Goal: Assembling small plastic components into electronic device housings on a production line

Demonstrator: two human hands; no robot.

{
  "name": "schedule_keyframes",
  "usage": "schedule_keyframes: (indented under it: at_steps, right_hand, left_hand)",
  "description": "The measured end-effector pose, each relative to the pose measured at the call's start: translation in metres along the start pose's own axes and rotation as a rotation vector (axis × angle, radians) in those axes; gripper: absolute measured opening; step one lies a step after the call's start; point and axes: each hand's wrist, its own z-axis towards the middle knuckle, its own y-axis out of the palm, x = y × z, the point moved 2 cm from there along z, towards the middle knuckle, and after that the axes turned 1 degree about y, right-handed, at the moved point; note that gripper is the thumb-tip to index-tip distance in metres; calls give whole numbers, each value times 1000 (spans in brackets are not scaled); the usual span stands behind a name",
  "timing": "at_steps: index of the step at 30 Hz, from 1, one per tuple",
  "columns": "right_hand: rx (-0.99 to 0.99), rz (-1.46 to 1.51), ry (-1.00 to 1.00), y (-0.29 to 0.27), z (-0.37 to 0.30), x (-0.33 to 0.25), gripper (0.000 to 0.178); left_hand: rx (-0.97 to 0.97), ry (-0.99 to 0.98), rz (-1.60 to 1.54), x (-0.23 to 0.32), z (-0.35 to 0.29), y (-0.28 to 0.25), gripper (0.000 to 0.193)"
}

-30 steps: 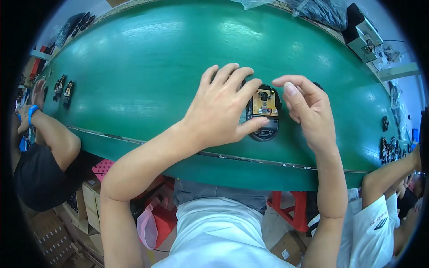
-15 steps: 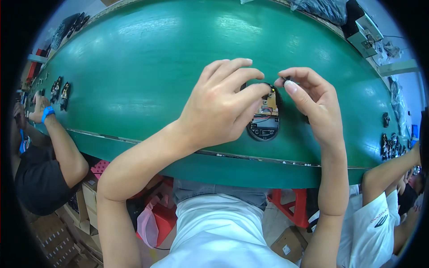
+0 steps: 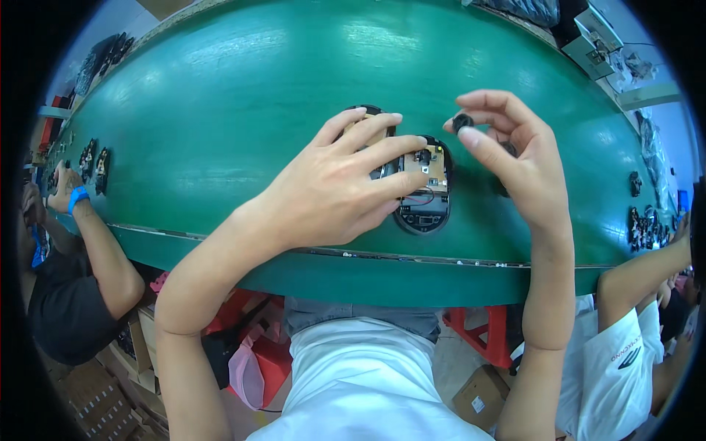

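An opened computer mouse base lies on the green table, with a tan circuit board and thin red and dark wires inside. My left hand is spread palm down, its fingers resting over this base. Another opened mouse base sits beside it on the left, partly hidden under the same fingers. Right of both, my right hand is raised and pinches a small round black wheel between thumb and fingertips. More dark round pieces show against its palm and curled fingers.
Several opened mouse parts lie at the far left by a co-worker's hand with a blue wristband. More black parts are grouped at the right near another person's arm. The table's near edge runs below my hands.
My left hand has shifted left and spread, uncovering more of the circuit board and the second mouse base. The nearer base moved slightly left. The wheel in my right fingertips now shows clearly.
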Motion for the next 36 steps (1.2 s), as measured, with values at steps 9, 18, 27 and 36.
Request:
schedule_keyframes:
  at_steps: [9, 18, 27, 36]
  right_hand:
    - [-68, -529, -193, 13, -8, -2, 22]
    - [-94, -550, -171, 7, -6, -6, 20]
    - [-62, -247, -75, 10, -4, 3, 21]
    - [95, -135, -52, 10, -2, -2, 23]
  left_hand:
    - [22, -46, -65, 1, 0, 3, 44]
    - [84, -69, -49, 2, 1, 2, 41]
    - [117, -100, -53, -2, -2, 5, 36]
    - [249, -79, -176, -16, -6, 2, 27]
